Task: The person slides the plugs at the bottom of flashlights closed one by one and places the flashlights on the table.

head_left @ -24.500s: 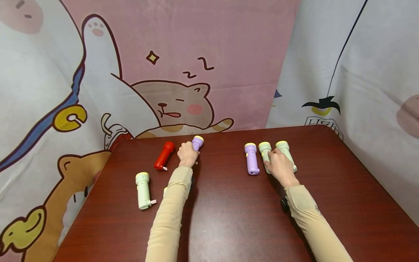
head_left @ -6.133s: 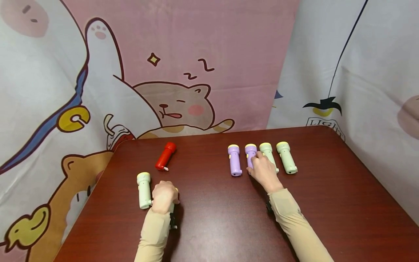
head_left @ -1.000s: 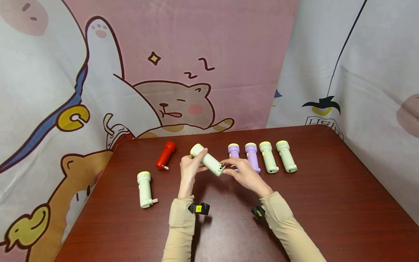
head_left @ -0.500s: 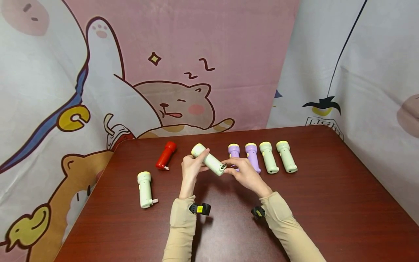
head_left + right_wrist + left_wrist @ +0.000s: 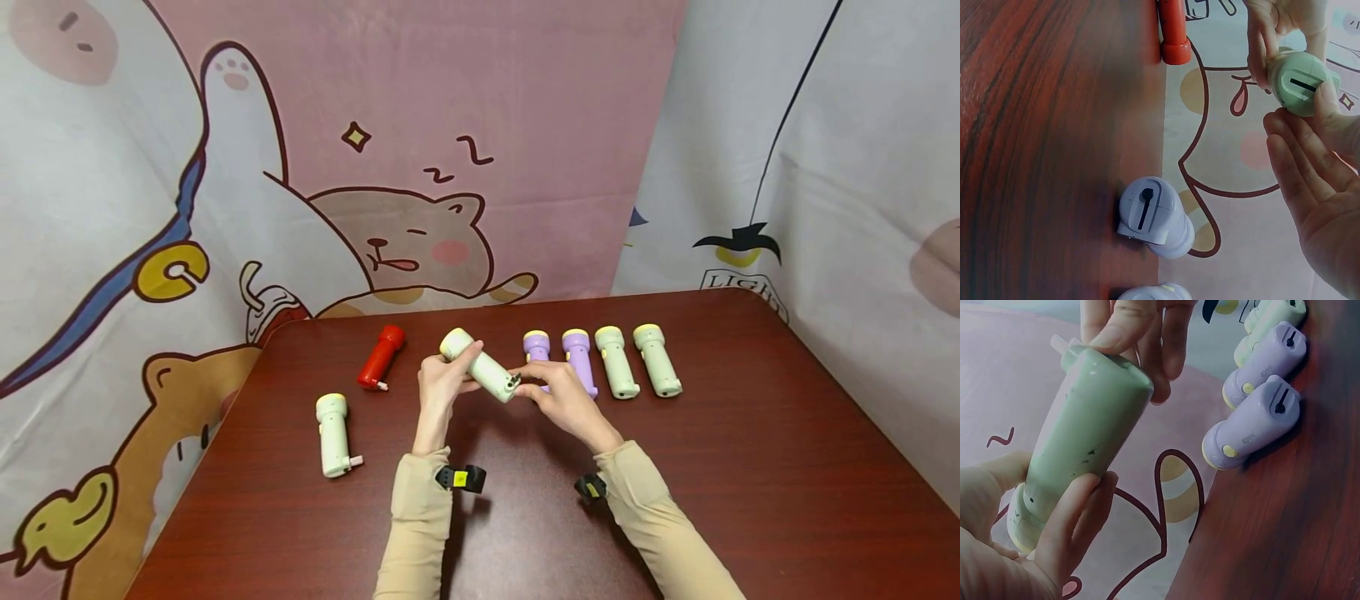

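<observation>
My left hand (image 5: pixel 438 387) grips a pale green flashlight (image 5: pixel 486 372) around its body, tilted above the table with its yellow-rimmed head at the upper left. At its tail end my right hand (image 5: pixel 562 400) pinches with thumb and fingertips, the remaining fingers spread behind. In the left wrist view a small pale tab (image 5: pixel 1060 345) sticks out beside the tail. A dark slot (image 5: pixel 1302 85) crosses the tail face in the right wrist view. Behind the right hand lie two purple flashlights (image 5: pixel 577 354), one partly covered by that hand.
Two more pale green flashlights (image 5: pixel 617 362) continue the row at right. On the left lie a red flashlight (image 5: pixel 381 357) and another pale green flashlight (image 5: pixel 332 433), each with a tab sticking out at its tail. The dark red-brown table (image 5: pixel 750 467) backs onto a cartoon-printed cloth (image 5: pixel 555 125).
Since the older frames, a purple flashlight has joined the right-hand row. My left hand has lifted the pale green flashlight from the front left; my right hand has come to its tail. The last second is nearly still.
</observation>
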The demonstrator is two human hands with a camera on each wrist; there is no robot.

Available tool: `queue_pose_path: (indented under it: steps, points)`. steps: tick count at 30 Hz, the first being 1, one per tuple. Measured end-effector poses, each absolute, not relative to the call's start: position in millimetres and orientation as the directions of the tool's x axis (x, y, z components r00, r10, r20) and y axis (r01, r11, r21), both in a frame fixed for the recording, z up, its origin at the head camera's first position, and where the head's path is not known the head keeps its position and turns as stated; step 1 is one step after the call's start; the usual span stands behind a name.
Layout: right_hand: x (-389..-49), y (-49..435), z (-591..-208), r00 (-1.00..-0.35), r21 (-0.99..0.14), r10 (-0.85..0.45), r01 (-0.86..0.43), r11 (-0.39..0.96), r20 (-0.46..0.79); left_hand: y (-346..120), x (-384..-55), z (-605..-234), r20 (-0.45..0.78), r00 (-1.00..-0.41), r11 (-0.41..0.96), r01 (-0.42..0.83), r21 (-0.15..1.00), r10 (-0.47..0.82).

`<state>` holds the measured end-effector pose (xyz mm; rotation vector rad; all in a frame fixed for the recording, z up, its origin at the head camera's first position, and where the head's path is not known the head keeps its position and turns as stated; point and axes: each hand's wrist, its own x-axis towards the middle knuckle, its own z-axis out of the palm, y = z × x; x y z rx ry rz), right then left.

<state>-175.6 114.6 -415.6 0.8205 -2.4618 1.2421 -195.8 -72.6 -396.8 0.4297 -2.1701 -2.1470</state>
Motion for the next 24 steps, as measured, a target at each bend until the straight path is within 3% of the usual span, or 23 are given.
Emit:
queue_pose_path:
  steps: [24]
  points:
    - [-171.9, 113.4, -414.2, -0.780, -0.614, -0.339, -0.624, 0.483, 0.526, -69.5, -194.9, -396.1, -0.178, -0.960, -0.021, -0.177, 0.984, -0.216]
